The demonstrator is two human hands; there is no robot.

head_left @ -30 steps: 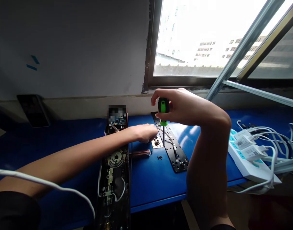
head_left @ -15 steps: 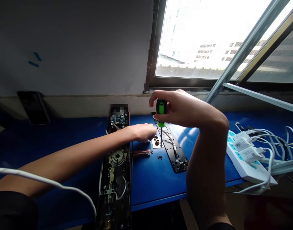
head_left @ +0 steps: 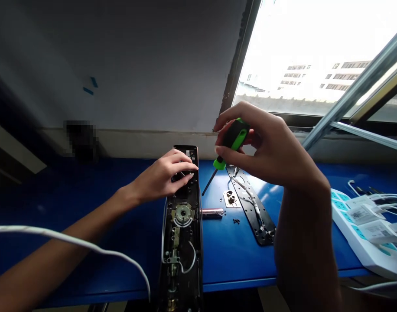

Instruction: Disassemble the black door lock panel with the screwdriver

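Note:
My right hand [head_left: 266, 147] is closed round a green and black screwdriver [head_left: 229, 145], held in the air with its tip slanting down and left toward the upper end of a long open door-lock body [head_left: 182, 225] on the blue table [head_left: 231, 260]. My left hand [head_left: 166, 175] rests on that upper end, fingers curled over the circuit board; whether it grips anything I cannot see. To the right lie a small silver square plate [head_left: 230, 198], a black mounting plate [head_left: 253, 208] with a white cable, a metal spindle [head_left: 212, 212] and tiny loose screws [head_left: 236, 221].
A white power strip [head_left: 364, 234] with several plugged chargers and white cables sits at the right table edge. A white cord [head_left: 88, 249] crosses my left forearm. The wall and a window with a slanted metal bar stand behind the table.
My right hand lifted the screwdriver off the small silver plate and tilted it leftward. My left hand left that plate and moved onto the top of the lock body. The camera turned left.

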